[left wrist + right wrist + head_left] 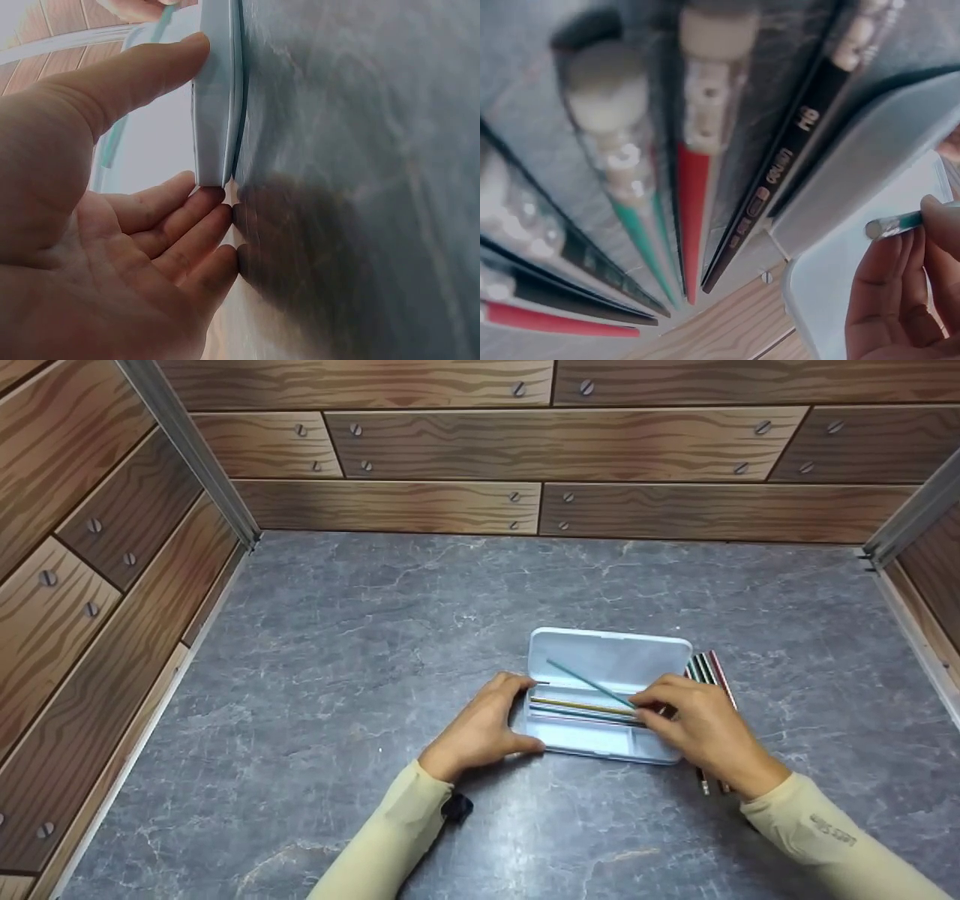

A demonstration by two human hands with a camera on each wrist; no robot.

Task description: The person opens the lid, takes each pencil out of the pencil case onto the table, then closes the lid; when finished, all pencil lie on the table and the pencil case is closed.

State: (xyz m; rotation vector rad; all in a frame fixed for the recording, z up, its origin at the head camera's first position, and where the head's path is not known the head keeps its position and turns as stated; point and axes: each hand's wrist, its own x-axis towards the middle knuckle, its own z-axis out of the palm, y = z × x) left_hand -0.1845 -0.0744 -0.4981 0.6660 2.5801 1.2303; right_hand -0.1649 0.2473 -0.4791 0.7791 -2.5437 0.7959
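A pale blue-white plastic pencil case point(577, 736) lies with its lid point(645, 656) raised. My left hand point(480, 727) holds the case's left end, thumb at the front corner and fingers by the hinge side; in the left wrist view the thumb presses the front wall point(214, 127). Above the case, my right hand point(705, 727) pinches a teal pencil point(589, 681) near its eraser end point(892, 226), slanted with the far end up toward the lid. Inside the case lie a yellow pencil point(577, 704) and a teal one point(570, 712), partly hidden by the right hand.
Several pencils lie side by side right of the case, among them a black HB pencil point(780, 165), a red pencil point(694, 180) and a green pencil point(645, 240). Wood-patterned walls point(450, 442) enclose the grey marbled surface point(360, 622). A small black object point(457, 808) is at the left wrist.
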